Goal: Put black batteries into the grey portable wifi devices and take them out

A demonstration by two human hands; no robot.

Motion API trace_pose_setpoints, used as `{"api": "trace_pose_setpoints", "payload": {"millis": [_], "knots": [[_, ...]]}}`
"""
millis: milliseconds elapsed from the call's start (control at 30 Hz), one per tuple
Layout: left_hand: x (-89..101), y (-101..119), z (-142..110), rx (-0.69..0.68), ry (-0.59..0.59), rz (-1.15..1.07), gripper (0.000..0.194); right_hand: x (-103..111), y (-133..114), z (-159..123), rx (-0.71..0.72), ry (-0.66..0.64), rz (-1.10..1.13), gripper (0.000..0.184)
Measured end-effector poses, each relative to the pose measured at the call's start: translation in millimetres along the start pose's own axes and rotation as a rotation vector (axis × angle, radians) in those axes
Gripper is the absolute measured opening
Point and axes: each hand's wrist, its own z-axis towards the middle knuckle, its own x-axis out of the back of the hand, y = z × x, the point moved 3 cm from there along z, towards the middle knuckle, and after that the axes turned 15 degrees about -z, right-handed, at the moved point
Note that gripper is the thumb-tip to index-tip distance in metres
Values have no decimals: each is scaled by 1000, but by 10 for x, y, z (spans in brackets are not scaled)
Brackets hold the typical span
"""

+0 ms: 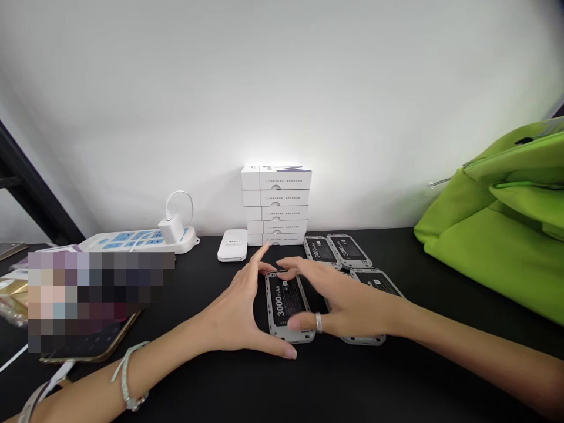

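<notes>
On the black table lies a grey handheld device (288, 338) with its back off, showing a black battery (288, 298) marked 3000mAh. My left hand (235, 311) is at its left side, thumb stretched along the near edge and fingers spread near the far edge. From the right, my right hand (343, 291) arches over the device, its fingertips by the far edge and its ringed thumb over the battery's lower right. Both hands have their fingers apart. More such devices (350, 249) lie to the right, some partly hidden by my right hand.
White boxes (284, 205) are stacked against the wall, beside a small pile of white rounded covers (232, 245). A power strip (132, 239) with a plugged-in charger (171, 229) lies at left. A phone (99, 346) is at the near left, a green bag (497, 217) at right.
</notes>
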Motion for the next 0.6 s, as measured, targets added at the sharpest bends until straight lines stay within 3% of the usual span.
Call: {"api": "trace_pose_setpoints", "payload": {"millis": [100,233,400,500,600], "knots": [[7,7,2,-24,7,-3,143,23,-81,-14,69,-41,-104,97],[16,18,0,-26,-11,-15,145,42,-58,7,88,-83,-66,105],[23,32,0,-62,-29,-38,147,39,-34,27,31,-43,7,96],[25,42,3,-71,-30,-58,120,218,6,16,-3,-8,-60,81],[23,49,5,-38,-26,-52,89,535,230,-20,-69,-1,-122,63]]}}
